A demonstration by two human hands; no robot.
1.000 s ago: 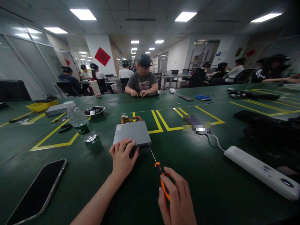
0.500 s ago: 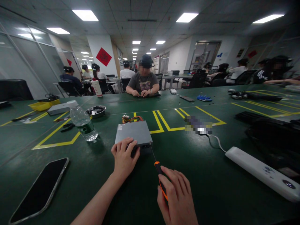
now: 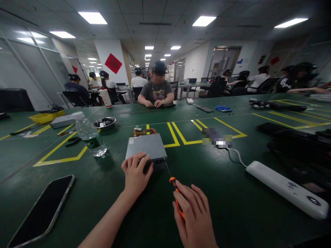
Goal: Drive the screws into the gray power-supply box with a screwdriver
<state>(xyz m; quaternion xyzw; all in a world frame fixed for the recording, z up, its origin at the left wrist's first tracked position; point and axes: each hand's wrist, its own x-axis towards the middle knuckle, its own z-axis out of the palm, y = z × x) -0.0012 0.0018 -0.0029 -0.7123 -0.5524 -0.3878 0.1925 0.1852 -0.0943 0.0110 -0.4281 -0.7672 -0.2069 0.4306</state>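
Observation:
A grey metal power supply unit (image 3: 153, 144) lies flat on the green table, its bundle of coloured wires (image 3: 147, 131) at the far side. My left hand (image 3: 136, 174) grips its near edge, fingers on top and thumb against the near side. In my right hand (image 3: 195, 212) is a screwdriver (image 3: 172, 180) with an orange and black handle. Its thin shaft points up and away from me, and the tip is at the unit's near right corner. Any screw there is too small to make out.
A water bottle (image 3: 90, 136) and a metal bowl (image 3: 104, 123) stand to the left, with a phone (image 3: 42, 210) nearer me. On the right lie a white power strip (image 3: 287, 189) and dark bags (image 3: 297, 155). Across the table sits a person (image 3: 157, 91).
The screwdriver handle shows more orange, as if turned in my right fingers, which have shifted slightly. My left hand keeps its hold on the power supply unit. The whole view has shifted a little.

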